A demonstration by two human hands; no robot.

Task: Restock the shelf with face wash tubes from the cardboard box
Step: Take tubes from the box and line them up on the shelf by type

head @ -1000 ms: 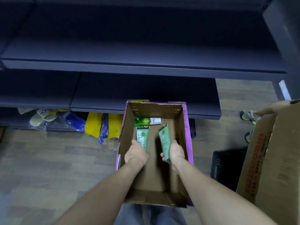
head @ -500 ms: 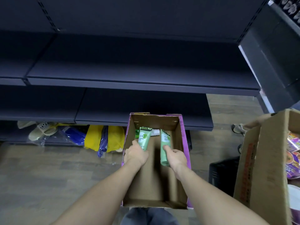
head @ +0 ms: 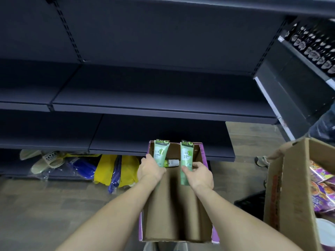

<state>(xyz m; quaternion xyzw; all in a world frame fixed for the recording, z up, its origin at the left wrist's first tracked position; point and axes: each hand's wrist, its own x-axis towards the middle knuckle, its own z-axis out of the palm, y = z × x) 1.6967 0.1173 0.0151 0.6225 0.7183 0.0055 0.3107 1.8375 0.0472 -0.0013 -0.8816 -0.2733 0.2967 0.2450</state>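
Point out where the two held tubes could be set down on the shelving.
Bare boards: the wide shelf between the slotted uprights, and the lower shelf just behind the cardboard box. Crowded: the floor gap beneath, left of the box, stuffed with sandals and yellow bags.

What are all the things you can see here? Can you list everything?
Face wash tubes: three, green; one in each hand, one lying in the box.
Cardboard box: one, brown with purple outside, on the floor.
Shelves: dark grey, behind the box.
Second cardboard box: one, brown, at right, with purple packets.
Sandals: pale, under the lowest shelf, left.
Bags: yellow and blue, under the shelf.
Bottles: dark, a row, upper right.
Crate: black, on the floor.
Left hand: holds a tube.
Right hand: holds a tube.
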